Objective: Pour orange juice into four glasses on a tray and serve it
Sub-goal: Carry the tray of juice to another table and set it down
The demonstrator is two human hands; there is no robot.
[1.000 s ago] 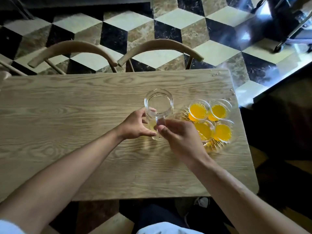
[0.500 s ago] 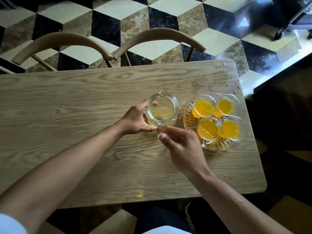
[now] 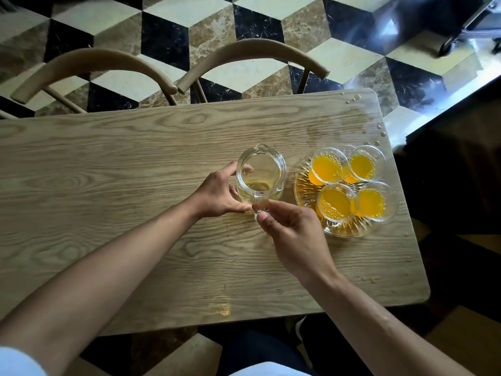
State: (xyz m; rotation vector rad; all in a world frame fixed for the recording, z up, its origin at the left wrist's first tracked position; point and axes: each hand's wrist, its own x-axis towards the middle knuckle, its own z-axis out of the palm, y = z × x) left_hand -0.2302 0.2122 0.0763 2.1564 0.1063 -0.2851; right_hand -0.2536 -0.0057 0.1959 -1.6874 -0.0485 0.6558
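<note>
A: Now, nearest: right hand (image 3: 295,234), fingers curled, pinching the jug (image 3: 260,172) by its handle. Left hand (image 3: 221,195) cups the jug's side, thumb and fingers bent round the glass.

B: Jug status?

A: Upright on the table (image 3: 108,191), almost empty, just left of the tray (image 3: 349,226).

B: Glasses (image 3: 336,203)?

A: All four on the tray, filled orange. Pouring looks done.

B: Next step?

A: Probably release the jug, then lift the tray level by both rims, slowly; those glasses sit close together.
</note>
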